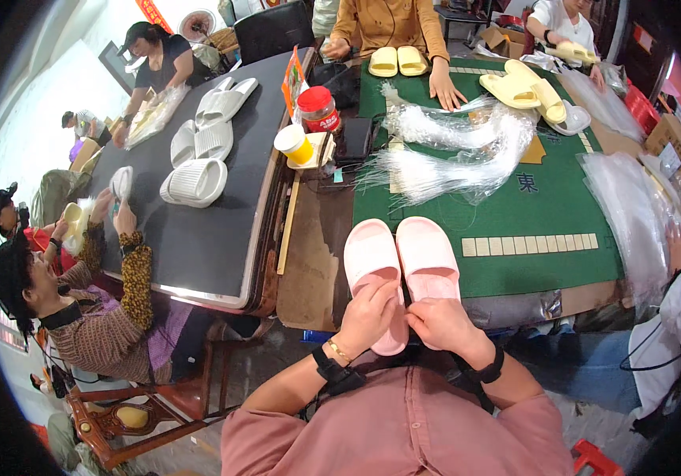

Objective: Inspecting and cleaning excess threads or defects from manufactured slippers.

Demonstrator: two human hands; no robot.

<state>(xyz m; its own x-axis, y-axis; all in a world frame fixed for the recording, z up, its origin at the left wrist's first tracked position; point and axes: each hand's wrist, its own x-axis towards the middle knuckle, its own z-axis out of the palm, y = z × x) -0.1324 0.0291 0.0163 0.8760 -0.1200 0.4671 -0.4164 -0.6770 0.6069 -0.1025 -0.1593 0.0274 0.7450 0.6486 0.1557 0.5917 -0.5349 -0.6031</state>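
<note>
The single view sits on the person's head, looking steeply down, close over the fingers (404, 313), with the green table (562, 198) stretching beyond them.

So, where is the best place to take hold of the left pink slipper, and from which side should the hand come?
Probably at its strap end, from the near table edge. The left pink slipper lies flat, long axis pointing away, and that end overhangs toward the person, where the left hand already rests. The raised strap lets fingers wrap round. The right pink slipper touches its inner side, so a side approach looks blocked.
</note>
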